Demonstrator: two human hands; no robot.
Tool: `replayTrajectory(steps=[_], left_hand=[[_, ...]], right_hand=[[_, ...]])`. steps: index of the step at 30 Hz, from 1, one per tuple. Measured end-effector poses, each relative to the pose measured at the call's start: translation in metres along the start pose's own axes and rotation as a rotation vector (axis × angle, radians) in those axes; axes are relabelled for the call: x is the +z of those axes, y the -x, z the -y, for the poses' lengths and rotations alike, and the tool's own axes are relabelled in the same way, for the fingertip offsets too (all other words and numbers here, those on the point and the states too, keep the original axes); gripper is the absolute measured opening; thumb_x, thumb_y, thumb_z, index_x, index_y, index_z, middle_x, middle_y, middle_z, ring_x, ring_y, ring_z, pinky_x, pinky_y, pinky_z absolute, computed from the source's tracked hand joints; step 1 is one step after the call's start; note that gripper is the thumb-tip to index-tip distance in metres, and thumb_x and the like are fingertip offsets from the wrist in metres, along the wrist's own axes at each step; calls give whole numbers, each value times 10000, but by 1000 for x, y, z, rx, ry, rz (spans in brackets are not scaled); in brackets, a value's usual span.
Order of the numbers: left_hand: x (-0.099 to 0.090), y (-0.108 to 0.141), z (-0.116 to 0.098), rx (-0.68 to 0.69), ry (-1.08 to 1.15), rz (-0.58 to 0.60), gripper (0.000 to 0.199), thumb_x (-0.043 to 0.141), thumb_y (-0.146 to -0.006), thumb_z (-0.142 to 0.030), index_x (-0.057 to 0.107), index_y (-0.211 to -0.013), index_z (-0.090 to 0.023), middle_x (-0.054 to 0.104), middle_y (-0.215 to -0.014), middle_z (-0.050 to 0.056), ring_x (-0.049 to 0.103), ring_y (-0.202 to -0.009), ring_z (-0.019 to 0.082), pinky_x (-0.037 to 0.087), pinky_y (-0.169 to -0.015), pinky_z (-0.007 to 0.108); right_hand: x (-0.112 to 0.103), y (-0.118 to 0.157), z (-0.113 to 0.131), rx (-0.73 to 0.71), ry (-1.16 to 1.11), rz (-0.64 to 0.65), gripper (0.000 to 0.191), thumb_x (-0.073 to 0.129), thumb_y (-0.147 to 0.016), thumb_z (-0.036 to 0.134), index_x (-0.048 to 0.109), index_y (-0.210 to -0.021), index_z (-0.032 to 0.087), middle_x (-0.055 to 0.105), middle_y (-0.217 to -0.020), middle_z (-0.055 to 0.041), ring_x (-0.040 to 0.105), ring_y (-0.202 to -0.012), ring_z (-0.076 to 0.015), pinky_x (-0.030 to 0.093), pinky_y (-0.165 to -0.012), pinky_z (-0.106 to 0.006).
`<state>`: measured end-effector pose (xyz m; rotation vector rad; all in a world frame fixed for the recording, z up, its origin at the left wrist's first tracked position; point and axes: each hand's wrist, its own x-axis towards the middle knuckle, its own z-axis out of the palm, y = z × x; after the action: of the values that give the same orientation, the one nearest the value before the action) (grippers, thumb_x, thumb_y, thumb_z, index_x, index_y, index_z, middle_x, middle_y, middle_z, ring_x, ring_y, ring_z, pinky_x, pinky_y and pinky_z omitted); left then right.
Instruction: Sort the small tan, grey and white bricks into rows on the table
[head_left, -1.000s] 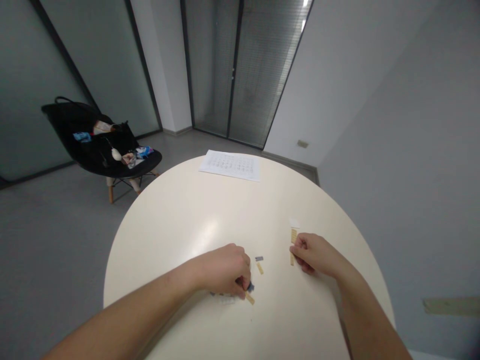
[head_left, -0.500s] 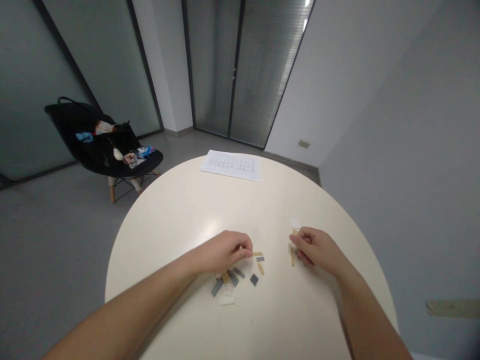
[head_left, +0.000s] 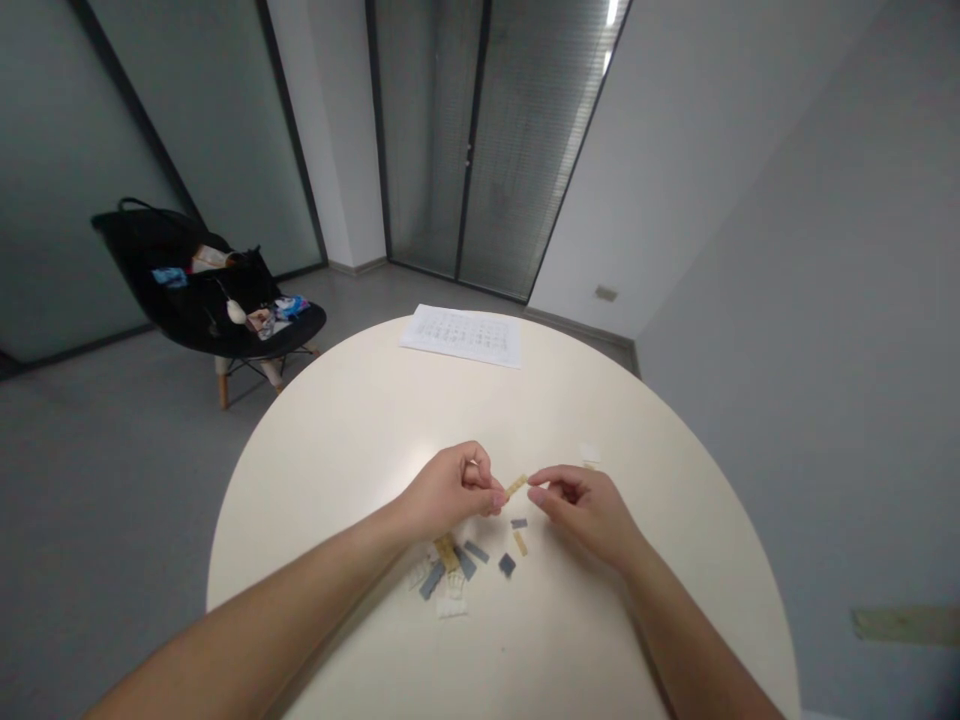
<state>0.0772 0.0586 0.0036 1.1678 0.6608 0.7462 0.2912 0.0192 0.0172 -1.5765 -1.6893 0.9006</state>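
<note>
Pale and round-edged, the surface [head_left: 637, 640] spread beneath both hands. The left hand [head_left: 454, 490] had finger and thumb pinched on one end of a tan strip [head_left: 517, 485], whose long axis slanted outward toward the right hand [head_left: 589, 508]. That hand's thumb and forefinger stood parted just beside the free end; contact could not be told. Gray pieces [head_left: 433, 579] lay nearer the body than the left hand.

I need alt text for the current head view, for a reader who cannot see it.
A left hand pinches a small tan strip over a round white table, with the right hand at its other end, contact unclear. Small gray, tan and white pieces lie nearer the viewer; a paper sheet lies at the far edge.
</note>
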Motion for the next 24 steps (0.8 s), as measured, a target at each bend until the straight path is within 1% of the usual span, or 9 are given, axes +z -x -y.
replayTrajectory(steps=[2, 5, 9, 12, 15, 18, 20, 22, 24], left_hand=[[1, 0, 1, 5, 3, 14, 410, 810, -657, -258, 422, -770, -190, 704, -716, 1, 618, -593, 107, 449, -590, 232], [2, 0, 1, 14, -64, 7, 377, 787, -682, -240, 422, -760, -184, 708, -751, 11, 629, -630, 108, 442, -607, 229], [3, 0, 1, 0, -106, 0, 360, 774, -683, -219, 421, -745, -182, 694, -737, 9, 628, -644, 116, 445, -620, 236], [4, 1, 1, 2, -136, 4, 318, 761, -695, -233, 455, -763, -178, 676, -722, 4, 605, -624, 111, 429, -594, 229], [2, 0, 0, 30, -235, -40, 258, 748, -709, -261, 516, -771, -166, 604, -648, -29, 540, -572, 92, 375, -541, 208], [-2, -1, -3, 53, -356, -67, 215, 734, -717, -284, 563, -739, -155, 550, -611, -40, 486, -551, 84, 348, -524, 206], [-5, -1, -6, 60, -433, -81, 197, 725, -719, -290, 587, -718, -149, 533, -587, -41, 455, -538, 83, 329, -512, 209], [-9, 0, -10, 70, -477, -105, 187, 717, -720, -293, 598, -711, -150, 506, -557, -51, 424, -519, 82, 304, -495, 209], [-14, 0, -14, 74, -490, -121, 187, 713, -720, -300, 596, -713, -155, 476, -533, -64, 400, -501, 79, 282, -480, 207]], right_hand=[[6, 0, 1, 0, -39, 10, 357, 653, -762, 518, 723, -869, 185, 511, -539, 26, 389, -477, -95, 313, -463, -235], [10, 0, 2, -8, -99, 36, 340, 661, -767, 505, 720, -850, 182, 491, -536, 30, 378, -490, -94, 300, -470, -236], [11, 0, 5, -13, -169, 77, 345, 657, -768, 522, 702, -799, 181, 522, -564, 17, 399, -516, -102, 314, -484, -241], [7, 0, 8, -6, -208, 94, 356, 653, -775, 530, 682, -773, 175, 549, -595, 5, 429, -536, -105, 338, -493, -239], [-6, 0, 6, 57, -222, 97, 376, 649, -778, 545, 666, -794, 170, 504, -561, 26, 405, -487, -91, 326, -455, -230], [-27, 1, -2, 130, -198, 104, 402, 639, -780, 566, 650, -809, 165, 435, -517, 55, 366, -442, -79, 317, -431, -226], [-42, 2, -11, 131, -147, 114, 410, 623, -793, 567, 641, -798, 158, 431, -523, 56, 363, -456, -75, 300, -444, -221], [-56, 3, -20, 134, -85, 161, 412, 593, -821, 560, 631, -774, 153, 438, -536, 51, 363, -471, -72, 269, -454, -219], [-68, 6, -28, 179, -30, 225, 411, 572, -837, 551, 620, -756, 151, 448, -534, 47, 367, -469, -72, 251, -456, -221]])
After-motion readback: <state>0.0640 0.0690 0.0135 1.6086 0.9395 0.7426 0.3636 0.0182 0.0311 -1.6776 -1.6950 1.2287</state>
